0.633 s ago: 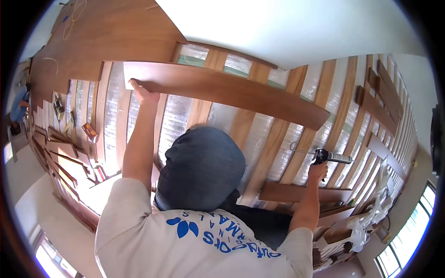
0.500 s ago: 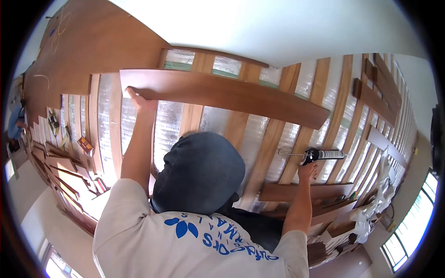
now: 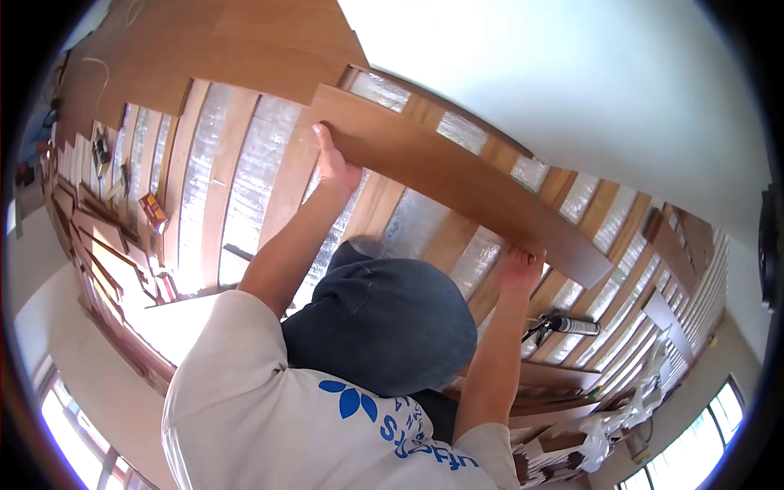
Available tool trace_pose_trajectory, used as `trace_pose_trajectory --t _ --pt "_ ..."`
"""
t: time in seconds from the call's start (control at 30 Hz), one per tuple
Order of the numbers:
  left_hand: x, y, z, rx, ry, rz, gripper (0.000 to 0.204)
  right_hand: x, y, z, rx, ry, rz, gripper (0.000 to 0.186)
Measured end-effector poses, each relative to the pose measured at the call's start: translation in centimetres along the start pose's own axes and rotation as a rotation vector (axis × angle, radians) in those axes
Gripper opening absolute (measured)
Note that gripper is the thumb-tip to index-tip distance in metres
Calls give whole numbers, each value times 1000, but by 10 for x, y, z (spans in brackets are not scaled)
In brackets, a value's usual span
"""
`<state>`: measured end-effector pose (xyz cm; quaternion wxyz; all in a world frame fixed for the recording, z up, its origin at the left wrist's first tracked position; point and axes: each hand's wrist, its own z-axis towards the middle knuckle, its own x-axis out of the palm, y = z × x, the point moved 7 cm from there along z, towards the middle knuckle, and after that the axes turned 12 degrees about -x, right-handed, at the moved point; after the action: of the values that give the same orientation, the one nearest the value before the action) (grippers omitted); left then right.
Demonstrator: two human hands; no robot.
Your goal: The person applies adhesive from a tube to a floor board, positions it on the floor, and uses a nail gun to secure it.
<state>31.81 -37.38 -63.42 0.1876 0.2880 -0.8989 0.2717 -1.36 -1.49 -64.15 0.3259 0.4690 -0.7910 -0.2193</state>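
A long reddish-brown floorboard (image 3: 449, 184) stretches across the wooden battens, tilting down to the right. My left hand (image 3: 339, 170) grips its near edge close to the left end, thumb on the upper face and the other fingers mostly hidden. Toward the right end, my right hand (image 3: 520, 268) is closed over the same near edge. The board's left end lies close to the corner of the laid floor (image 3: 245, 41). A caulking gun (image 3: 567, 325) with a pale tube rests on the battens, just right of my right forearm.
Wooden battens (image 3: 380, 200) run in rows with silvery foil (image 3: 414, 224) between them. A white wall (image 3: 555, 73) borders the far side. Loose boards (image 3: 102, 269) lie at the left, near a small orange-brown box (image 3: 153, 211). More planks and crumpled white plastic (image 3: 608, 433) are at the right.
My right hand has let go of the caulking gun, which now lies on the battens, and has taken hold of the floorboard. The board now slopes more steeply in view.
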Motion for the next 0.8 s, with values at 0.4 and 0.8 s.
trace_pose_trajectory --t 0.4,0.8 --pt "-7 12 38 -253 67 222 71 32 60 53 -234 397 -71 44" --pt "-16 -17 47 -109 -23 1036 71 44 39 89 -183 563 -116 44"
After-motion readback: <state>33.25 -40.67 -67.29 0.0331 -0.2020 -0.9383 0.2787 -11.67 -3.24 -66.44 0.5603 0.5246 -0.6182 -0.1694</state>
